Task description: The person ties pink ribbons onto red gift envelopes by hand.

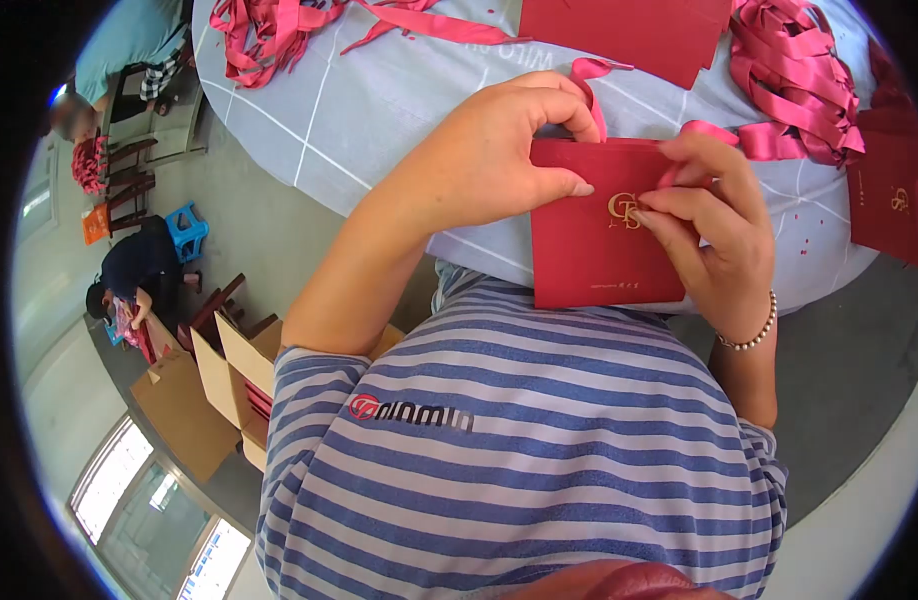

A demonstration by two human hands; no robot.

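Note:
A flat red paper bag (609, 265) with a gold "GTS" print lies over the table's near edge, against my striped shirt. My left hand (509, 145) grips its top left edge, the thumb on the front and the fingers bent behind. A pink ribbon (591, 90) rises beside those fingers. My right hand (719, 210), with a beaded bracelet at the wrist, pinches a pink ribbon (669, 178) in front of the bag's upper right part. Part of that ribbon is hidden by the fingers.
On the checked tablecloth (359, 130) lie heaps of pink ribbon (794, 75), more red bags (629, 35) at the back and a red bag (884, 190) on the right. Cardboard boxes (194, 410), a blue stool (186, 232) and people (144, 260) are on the left.

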